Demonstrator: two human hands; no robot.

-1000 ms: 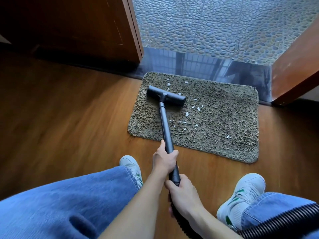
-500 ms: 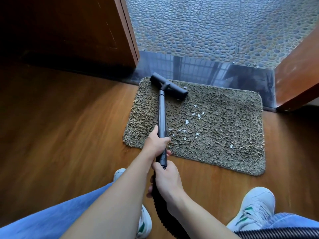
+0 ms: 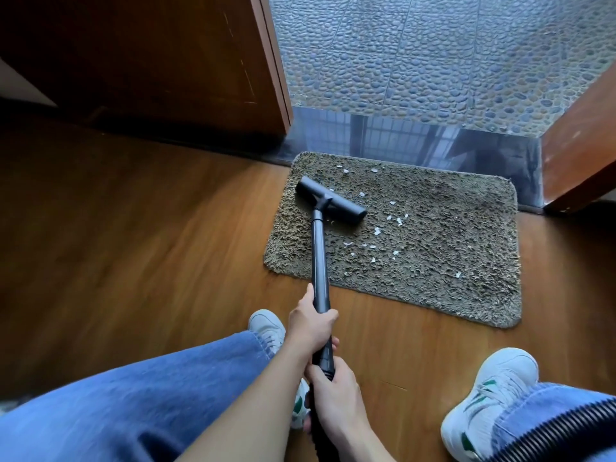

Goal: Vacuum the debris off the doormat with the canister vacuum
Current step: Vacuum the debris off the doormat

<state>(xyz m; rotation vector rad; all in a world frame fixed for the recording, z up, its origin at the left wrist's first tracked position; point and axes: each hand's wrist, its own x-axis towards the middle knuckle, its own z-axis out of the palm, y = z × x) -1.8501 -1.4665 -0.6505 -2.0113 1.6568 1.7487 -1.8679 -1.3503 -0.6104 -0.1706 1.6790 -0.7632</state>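
A shaggy olive doormat (image 3: 450, 261) lies on the wooden floor before the doorway. White bits of debris (image 3: 377, 231) are scattered over its middle and far edge. The black vacuum floor head (image 3: 330, 205) rests on the mat's left part, joined to a dark wand (image 3: 319, 261). My left hand (image 3: 310, 323) grips the wand higher up. My right hand (image 3: 335, 391) grips it lower, where the ribbed hose begins. The canister itself is out of view.
A ribbed black hose (image 3: 566, 431) crosses my right knee at the bottom right. My white sneakers (image 3: 490, 398) stand on the wooden floor (image 3: 133, 261). A wooden door (image 3: 150, 61) is at the left, another door edge (image 3: 586, 155) at the right, pebble paving (image 3: 433, 61) beyond the dark threshold.
The floor head has been drawn back from the mat's far edge toward me, to the left middle of the mat. Both hands stayed on the wand and moved back with it.
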